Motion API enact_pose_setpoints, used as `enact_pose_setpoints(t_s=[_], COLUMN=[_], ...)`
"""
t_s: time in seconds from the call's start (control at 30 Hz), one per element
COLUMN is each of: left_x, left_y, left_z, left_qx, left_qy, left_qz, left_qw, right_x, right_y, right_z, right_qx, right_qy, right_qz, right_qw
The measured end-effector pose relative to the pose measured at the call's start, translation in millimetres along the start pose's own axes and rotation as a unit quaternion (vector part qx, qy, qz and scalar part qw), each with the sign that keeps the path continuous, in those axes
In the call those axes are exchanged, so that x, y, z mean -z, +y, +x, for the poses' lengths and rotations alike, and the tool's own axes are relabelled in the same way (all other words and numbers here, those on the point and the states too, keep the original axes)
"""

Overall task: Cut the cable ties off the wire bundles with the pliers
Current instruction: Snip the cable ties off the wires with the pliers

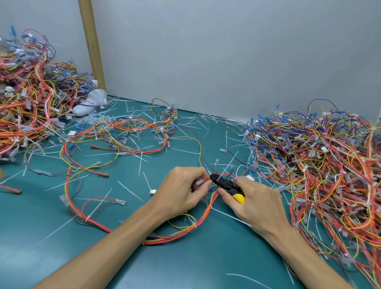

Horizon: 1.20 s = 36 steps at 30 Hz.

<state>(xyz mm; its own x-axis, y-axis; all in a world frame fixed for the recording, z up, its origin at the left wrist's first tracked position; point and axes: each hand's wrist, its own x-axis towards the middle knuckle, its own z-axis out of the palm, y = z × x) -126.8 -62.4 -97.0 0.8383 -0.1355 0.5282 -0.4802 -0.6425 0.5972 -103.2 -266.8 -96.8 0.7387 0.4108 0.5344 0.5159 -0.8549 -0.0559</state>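
Yellow-handled pliers [227,185] sit in the right hand [257,203], fingers closed around the handles, black tip at the wire bundle [211,198]. Just left of the pliers, left hand [183,193] fingers pinch this bundle on the green bench [190,264].

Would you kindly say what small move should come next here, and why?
Probably squeeze the yellow-handled black pliers: the right hand has their tip at the red and yellow wire bundle pinched by the left hand, seemingly where a white cable tie sits.
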Motion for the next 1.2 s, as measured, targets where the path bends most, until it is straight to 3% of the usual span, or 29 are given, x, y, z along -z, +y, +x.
enact_pose_setpoints(t_s=[0.57, 1.1, 1.2], left_x=[0.3, 1.5, 1.6], left_y=[-1.6, 0.1, 0.4], left_z=[0.9, 1.3, 2.1], left_qx=[0.016, 0.024, 0.023], left_qy=[0.006, 0.015, 0.017], left_qz=[-0.011, -0.015, -0.019], left_qw=[1.0, 0.999, 0.999], right_x=[2.4, -0.7, 1.6], right_y=[1.4, 5.0, 5.3], right_z=[2.2, 1.2, 1.5], right_qx=[0.02, -0.031, -0.011], right_qy=[0.017, -0.024, 0.003], right_qz=[-0.006, -0.012, -0.011], right_qw=[1.0, 0.999, 1.0])
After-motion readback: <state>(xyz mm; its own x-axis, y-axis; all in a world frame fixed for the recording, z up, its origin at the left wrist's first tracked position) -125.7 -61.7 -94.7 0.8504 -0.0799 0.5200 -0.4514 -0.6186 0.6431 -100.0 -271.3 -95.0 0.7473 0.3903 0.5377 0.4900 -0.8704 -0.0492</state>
